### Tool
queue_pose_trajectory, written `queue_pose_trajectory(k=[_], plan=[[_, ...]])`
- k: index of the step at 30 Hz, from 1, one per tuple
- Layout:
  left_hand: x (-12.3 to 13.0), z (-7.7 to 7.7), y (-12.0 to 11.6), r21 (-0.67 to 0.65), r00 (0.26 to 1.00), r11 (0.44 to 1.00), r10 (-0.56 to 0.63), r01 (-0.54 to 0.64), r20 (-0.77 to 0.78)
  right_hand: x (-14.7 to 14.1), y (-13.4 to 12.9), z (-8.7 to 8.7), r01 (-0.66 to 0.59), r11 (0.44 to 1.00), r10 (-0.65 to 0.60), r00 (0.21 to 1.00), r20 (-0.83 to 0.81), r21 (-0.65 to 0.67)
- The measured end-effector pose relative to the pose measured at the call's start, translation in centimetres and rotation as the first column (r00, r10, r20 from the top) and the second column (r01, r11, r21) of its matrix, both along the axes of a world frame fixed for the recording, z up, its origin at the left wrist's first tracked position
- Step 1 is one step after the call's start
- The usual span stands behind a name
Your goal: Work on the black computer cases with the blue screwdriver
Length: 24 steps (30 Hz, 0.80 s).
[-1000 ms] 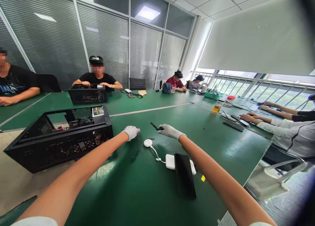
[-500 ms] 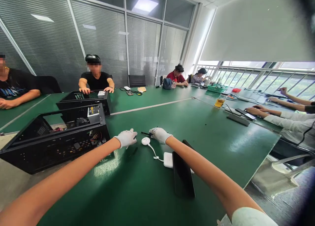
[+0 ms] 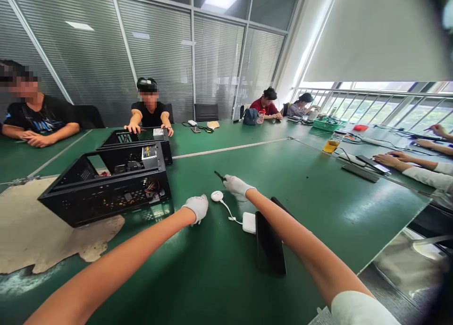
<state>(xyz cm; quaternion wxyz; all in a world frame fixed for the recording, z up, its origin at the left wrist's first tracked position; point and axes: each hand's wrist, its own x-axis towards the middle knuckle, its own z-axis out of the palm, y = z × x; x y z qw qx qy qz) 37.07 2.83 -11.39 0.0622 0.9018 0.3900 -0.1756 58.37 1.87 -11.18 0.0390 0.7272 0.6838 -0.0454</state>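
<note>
1. White gloves (image 3: 242,187) cover the hands of a person reaching forward over a green table (image 3: 198,287).
2. The right hand (image 3: 236,185) has a narrow hold on a slim black tool (image 3: 219,175), whose end sticks out towards the far left. I cannot tell whether the tool touches the table.
3. The left hand (image 3: 196,208) is nearby, curled in on itself; from here I cannot tell whether it grips anything.
4. Between the two hands lies a round white disc (image 3: 217,196), with a white cord (image 3: 226,208) running to a white box (image 3: 248,222).
5. Against that box lies a black phone (image 3: 271,252).
6. To the left sits an open black computer case (image 3: 106,200), with a second case (image 3: 144,135) just behind; a co-worker (image 3: 152,111) in black has both hands on that one.
7. Farther off, on the right, are a cup of amber drink (image 3: 331,144) and a green basket (image 3: 329,123).
</note>
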Motion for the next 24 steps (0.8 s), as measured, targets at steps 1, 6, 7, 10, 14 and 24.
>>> queue_pose_trajectory(k=[1, 6, 7, 10, 14, 24], plan=[[0.0, -0.1, 0.1, -0.001, 1.0, 1.0, 0.005, -0.005, 0.001, 0.5, -0.1, 0.7, 0.026, 0.999, -0.025, 0.998, -0.05, 0.02], [0.5, -0.6, 0.6, -0.004, 0.998, 1.0, 0.031, -0.03, 0.046, 1.7, -0.9, 5.4, 0.223, 0.97, -0.147, 0.854, -0.499, 0.097], [0.6, -0.7, 0.7, -0.011, 0.998, 0.999, 0.038, -0.038, 0.057, 1.6, -1.2, 6.4, 0.273, 0.956, -0.145, 0.751, -0.644, 0.103], [0.6, -0.8, 0.9, -0.026, 0.992, 0.997, 0.072, -0.07, 0.101, 0.7, -1.9, 8.6, 0.361, 0.928, -0.076, 0.414, -0.907, 0.087], [-0.9, -1.0, 1.3, -0.04, 0.97, 0.989, 0.148, -0.143, 0.194, -2.1, -2.0, 9.1, 0.357, 0.934, -0.033, 0.154, -0.988, 0.024], [-12.2, 3.1, 2.0, -0.475, 0.762, 0.87, 0.397, -0.135, 0.511, -11.9, 1.1, 5.3, 0.257, 0.965, -0.018, 0.249, -0.968, 0.049]])
